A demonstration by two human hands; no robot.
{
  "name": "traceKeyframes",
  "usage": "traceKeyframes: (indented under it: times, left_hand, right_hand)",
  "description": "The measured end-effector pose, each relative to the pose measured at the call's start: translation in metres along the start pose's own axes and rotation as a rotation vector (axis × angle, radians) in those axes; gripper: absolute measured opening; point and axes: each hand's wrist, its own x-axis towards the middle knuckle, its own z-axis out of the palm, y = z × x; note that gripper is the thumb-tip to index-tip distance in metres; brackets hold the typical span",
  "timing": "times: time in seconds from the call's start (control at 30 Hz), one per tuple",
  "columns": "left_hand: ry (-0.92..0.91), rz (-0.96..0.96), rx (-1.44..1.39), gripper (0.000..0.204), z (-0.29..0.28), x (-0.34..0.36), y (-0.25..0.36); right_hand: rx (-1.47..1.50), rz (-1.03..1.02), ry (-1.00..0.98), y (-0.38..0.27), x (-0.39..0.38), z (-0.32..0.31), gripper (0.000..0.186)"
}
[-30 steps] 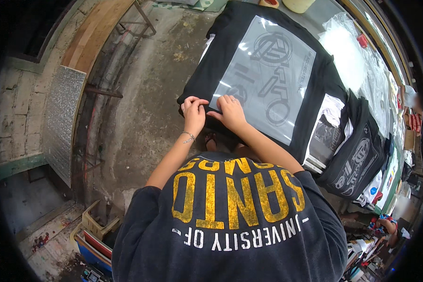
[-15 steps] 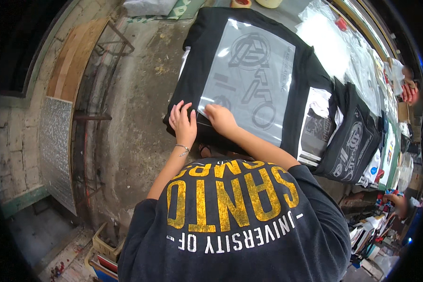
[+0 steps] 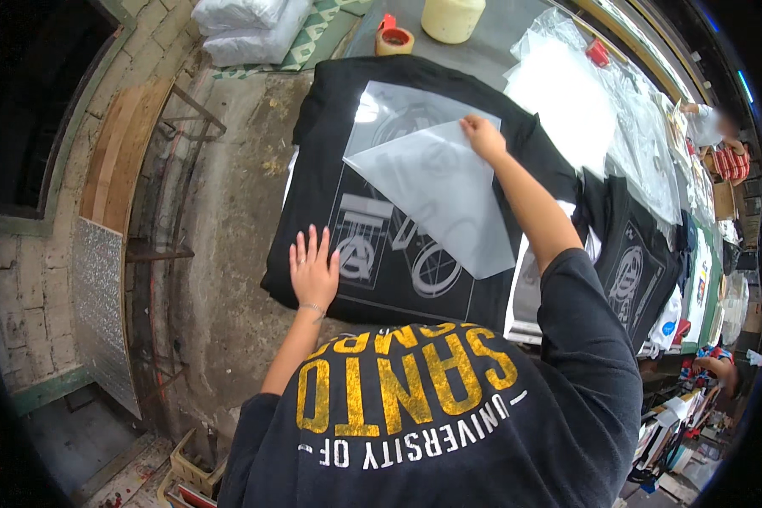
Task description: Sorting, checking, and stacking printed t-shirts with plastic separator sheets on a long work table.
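A black shirt lies spread over the work surface with a pale grey-and-white graphic on it. My right hand pinches a corner of a translucent sheet, folded diagonally back over itself toward the upper right, uncovering much of the graphic. The sheet's upper part still lies over the design. My left hand rests flat, fingers apart, on the shirt at the lower left of the print, beside its edge.
Tape rolls, a cream container and wrapped bundles are at the back. Plastic sheeting and more printed black shirts lie rightward. A board on a metal frame stands left. People are at the far right.
My right hand has moved up and rightward, peeling the sheet's lower-left corner back and uncovering the print. My left hand has flattened on the shirt. The view has shifted, showing more of the back.
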Motion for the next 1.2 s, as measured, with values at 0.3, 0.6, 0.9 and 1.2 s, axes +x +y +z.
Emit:
traceKeyframes:
  times: [0.3, 0.6, 0.9, 1.2]
  left_hand:
    - [-0.127, -0.063, 0.086, 0.049, -0.019, 0.006, 0.017]
    - [-0.212, -0.062, 0.058, 0.049, -0.008, 0.022, 0.023]
    - [-0.243, -0.063, 0.078, 0.051, -0.011, 0.021, 0.034]
    - [-0.228, -0.052, 0.05, 0.049, -0.009, 0.018, 0.029]
  right_hand:
    - [0.28, 0.294, 0.074, 0.066, 0.173, -0.146, 0.029]
    - [-0.535, 0.298, 0.67, 0.239, 0.293, -0.427, 0.037]
    - [0.126, -0.442, 1.573, 0.12, 0.03, -0.471, 0.029]
    - [0.398, 0.462, 0.514, 0.098, -0.206, -0.093, 0.024]
